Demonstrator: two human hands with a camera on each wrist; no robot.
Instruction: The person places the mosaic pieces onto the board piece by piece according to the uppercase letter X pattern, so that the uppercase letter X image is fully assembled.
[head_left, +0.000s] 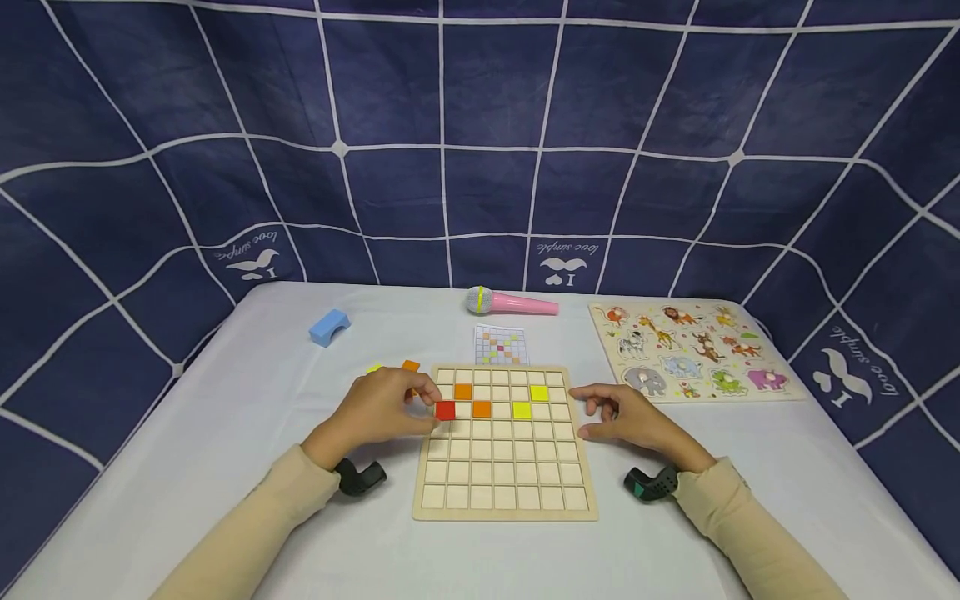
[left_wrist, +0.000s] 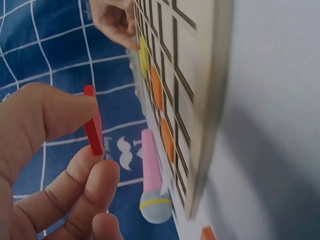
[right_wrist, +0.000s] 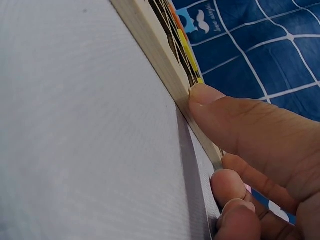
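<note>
My left hand [head_left: 384, 406] pinches a red square tile [head_left: 446, 410] between thumb and fingers. In the left wrist view that tile [left_wrist: 93, 122] is held edge-on, apart from the board. Below it in the head view lies the upper left part of a wooden grid board [head_left: 504, 475]. Two orange tiles [head_left: 482, 409] and two yellow tiles [head_left: 522, 410] sit in the board's upper cells. At the right edge, my right hand [head_left: 626, 415] touches the board with thumb and index fingertips. Its thumb [right_wrist: 220, 112] lies against the wooden rim in the right wrist view.
Loose orange [head_left: 410, 366] and yellow [head_left: 374, 367] tiles lie behind my left hand. A printed colour-grid card [head_left: 501, 345] is just beyond the board, with a pink toy microphone [head_left: 517, 303] behind. A blue arch block [head_left: 329, 327] stands left; an animal puzzle [head_left: 693, 350] lies right.
</note>
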